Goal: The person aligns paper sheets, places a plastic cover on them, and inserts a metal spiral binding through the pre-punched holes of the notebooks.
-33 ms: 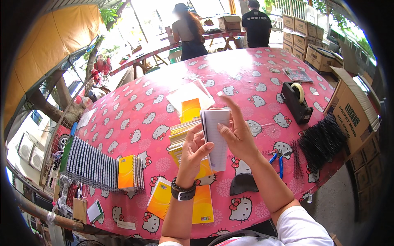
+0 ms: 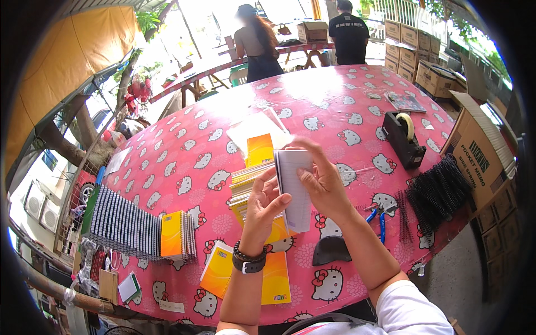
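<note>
A small lined notepad (image 2: 296,192) is held upright between my two hands, its white ruled pages showing. My left hand (image 2: 264,204) is closed around its left side, the thumb lying at the edge. At the upper right my right hand (image 2: 324,184) grips the pages, thumb on the front and fingers at the top edge. Behind my left hand stands a stack of yellow-orange notepads (image 2: 240,187), with one orange cover (image 2: 259,149) at its far end. Nearer me lie a spiral notebook (image 2: 219,271) and a yellow-orange cover (image 2: 276,279).
To the left sits a long row of spiral-bound notebooks (image 2: 125,226). At right are blue-handled pliers (image 2: 382,223), a pile of black spiral coils (image 2: 438,192), a tape dispenser (image 2: 403,142) and a carton (image 2: 480,156). A black curved object (image 2: 331,251) lies near my right forearm. Two people stand beyond the table.
My right index finger has come down from its raised position toward the notepad's top edge. The left hand has stayed where it was.
</note>
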`<state>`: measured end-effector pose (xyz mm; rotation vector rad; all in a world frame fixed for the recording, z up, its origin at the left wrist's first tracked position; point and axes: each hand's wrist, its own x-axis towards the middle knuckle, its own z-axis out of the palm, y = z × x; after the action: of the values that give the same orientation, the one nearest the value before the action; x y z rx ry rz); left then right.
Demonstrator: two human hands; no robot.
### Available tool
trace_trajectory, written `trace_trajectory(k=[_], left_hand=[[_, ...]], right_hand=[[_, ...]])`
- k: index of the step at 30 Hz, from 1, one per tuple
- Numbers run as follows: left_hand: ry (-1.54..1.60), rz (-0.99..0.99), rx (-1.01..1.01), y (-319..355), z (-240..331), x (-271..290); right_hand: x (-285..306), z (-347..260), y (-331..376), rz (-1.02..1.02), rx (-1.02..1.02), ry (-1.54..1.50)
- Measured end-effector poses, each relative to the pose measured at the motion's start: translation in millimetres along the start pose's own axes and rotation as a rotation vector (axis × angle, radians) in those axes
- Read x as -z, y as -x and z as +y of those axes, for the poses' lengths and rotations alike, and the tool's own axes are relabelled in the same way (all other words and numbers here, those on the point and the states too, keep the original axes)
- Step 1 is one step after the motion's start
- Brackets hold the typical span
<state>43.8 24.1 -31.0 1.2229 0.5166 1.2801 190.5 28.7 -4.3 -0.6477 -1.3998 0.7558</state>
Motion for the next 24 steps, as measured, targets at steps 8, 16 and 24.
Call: trace_trajectory(k=[8,16,24], left_hand=[[-0.062,-0.014,0.014,0,-1,-1],[-0.052,-0.030,0.029,1,-1,2],[-0.017,0.074,0.039,0,-4,-3]], right_hand=[[15,8,-4,-0.181,-0.252,-0.038],[12,10,-6,-0.079,-0.242,0.003],[13,9,-6,-0.084,-0.271,-0.001]])
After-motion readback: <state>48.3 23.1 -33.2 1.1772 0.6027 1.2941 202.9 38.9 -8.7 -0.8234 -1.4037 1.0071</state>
